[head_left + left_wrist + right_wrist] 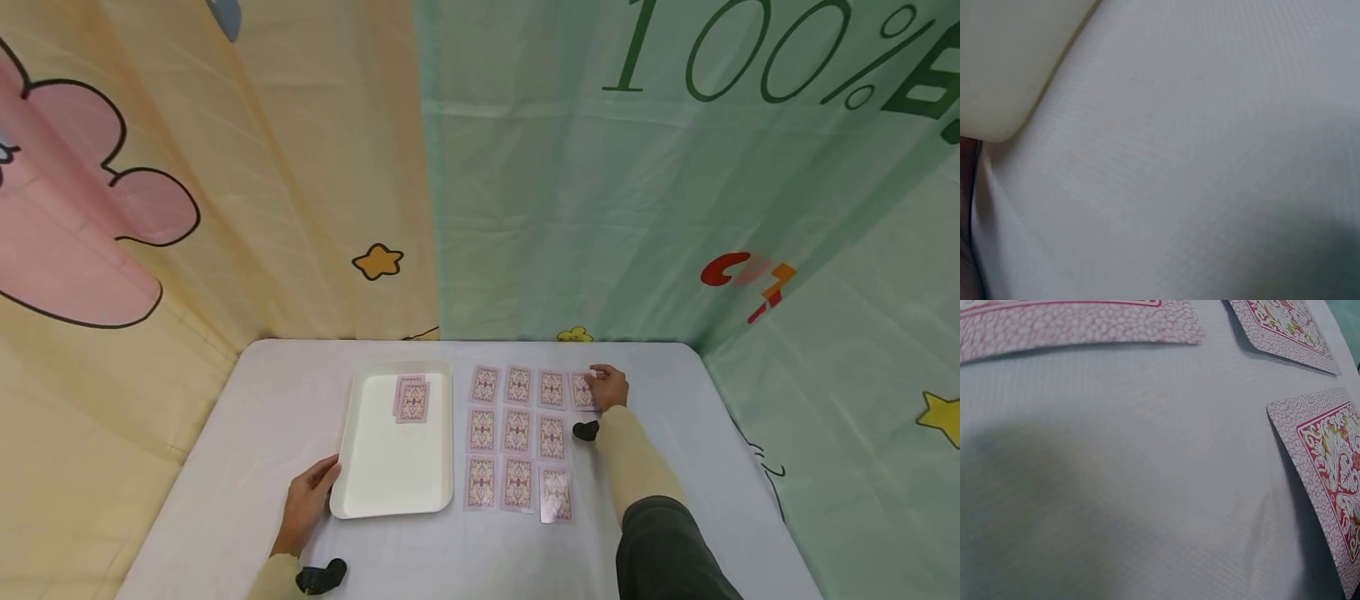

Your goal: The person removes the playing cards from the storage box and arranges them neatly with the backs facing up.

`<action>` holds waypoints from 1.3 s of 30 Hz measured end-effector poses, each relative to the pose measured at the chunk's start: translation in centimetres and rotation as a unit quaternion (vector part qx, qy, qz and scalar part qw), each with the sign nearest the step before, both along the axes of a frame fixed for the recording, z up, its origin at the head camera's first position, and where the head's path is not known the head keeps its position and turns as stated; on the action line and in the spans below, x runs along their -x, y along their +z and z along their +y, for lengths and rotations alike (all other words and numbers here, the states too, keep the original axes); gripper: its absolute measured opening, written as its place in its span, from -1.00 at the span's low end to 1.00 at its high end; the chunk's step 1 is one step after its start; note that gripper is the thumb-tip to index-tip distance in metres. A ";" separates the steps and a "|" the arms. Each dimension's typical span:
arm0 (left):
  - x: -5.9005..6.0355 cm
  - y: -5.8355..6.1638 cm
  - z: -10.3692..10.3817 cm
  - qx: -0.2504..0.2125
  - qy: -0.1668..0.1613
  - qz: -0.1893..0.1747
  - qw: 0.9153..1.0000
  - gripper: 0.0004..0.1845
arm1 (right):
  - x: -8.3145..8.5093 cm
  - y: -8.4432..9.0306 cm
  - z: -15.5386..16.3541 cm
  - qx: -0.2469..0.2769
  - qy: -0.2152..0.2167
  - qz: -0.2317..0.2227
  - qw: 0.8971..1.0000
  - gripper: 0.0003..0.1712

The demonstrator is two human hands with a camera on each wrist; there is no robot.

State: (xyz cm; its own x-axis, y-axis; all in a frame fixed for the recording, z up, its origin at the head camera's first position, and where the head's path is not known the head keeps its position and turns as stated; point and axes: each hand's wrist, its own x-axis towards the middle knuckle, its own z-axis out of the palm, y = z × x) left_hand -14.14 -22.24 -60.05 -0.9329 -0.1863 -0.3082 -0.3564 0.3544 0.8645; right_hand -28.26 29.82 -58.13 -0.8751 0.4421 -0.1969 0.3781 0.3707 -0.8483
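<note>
A white tray (390,483) lies left of centre on the table, two patterned playing cards (412,403) overlapping face down near its far end. My left hand (303,504) holds the tray's near left rim with thumb and fingertips. In the left wrist view, the tray corner (1004,94) shows beside a dark sliver of that hand. At the far right of the card rows, my right hand (609,387) grips a face-down playing card (580,392), partly hiding it. In the right wrist view, this card (1329,469) has its near edge above a dark shadow.
Face-down cards (517,431) lie in rows right of the tray, a shiny one (556,495) at the near right. White cloth (675,392) covers the table, and printed curtains (555,208) stand behind it and at the sides. Each wrist carries a small black device (322,577).
</note>
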 end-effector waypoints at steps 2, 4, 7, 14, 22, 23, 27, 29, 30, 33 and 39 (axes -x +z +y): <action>-0.1 0.0 0.0 -0.001 -0.001 0.001 1.000 -0.45 | 0.0 -0.3 0.0 -0.015 0.004 0.000 1.000 -0.64; -0.1 0.1 0.0 0.001 -0.002 0.002 1.000 -0.44 | 0.1 -0.5 -0.1 -0.029 0.007 0.001 1.000 -0.64; -0.2 0.1 0.0 0.001 0.002 0.004 1.000 -0.46 | 0.1 -0.8 -0.2 -0.045 0.009 0.003 0.999 -0.62; -0.3 0.1 0.0 0.003 -0.005 0.005 1.000 -0.45 | -0.2 -0.7 -0.2 -0.031 -0.005 -0.009 0.999 -0.58; -0.2 0.3 -0.1 -0.002 -0.011 -0.001 1.000 -0.45 | -0.3 -1.1 -0.3 -0.007 -0.042 0.017 0.999 -0.51; -0.1 0.4 -0.1 -0.002 -0.011 -0.002 1.000 -0.45 | -0.4 -0.9 -0.7 -0.002 -0.046 0.025 0.999 -0.51; -0.2 0.5 -0.1 -0.007 -0.014 0.000 1.000 -0.45 | -1.2 0.6 -2.6 0.009 -0.043 0.057 0.997 -0.55; -0.2 0.5 -0.1 -0.009 -0.013 0.002 1.000 -0.45 | -1.6 1.2 -3.5 0.015 -0.033 0.072 0.997 -0.55; -0.2 0.4 -0.1 -0.009 -0.012 0.002 1.000 -0.45 | -1.7 1.4 -4.0 0.015 -0.027 0.078 0.996 -0.55; -0.1 0.3 -0.1 -0.013 -0.009 0.001 1.000 -0.45 | -2.1 2.2 -5.5 0.016 -0.006 0.090 0.996 -0.54; -0.1 0.0 -0.1 -0.029 -0.003 0.009 1.000 -0.44 | -3.0 3.0 -8.6 0.041 0.046 0.111 0.992 -0.53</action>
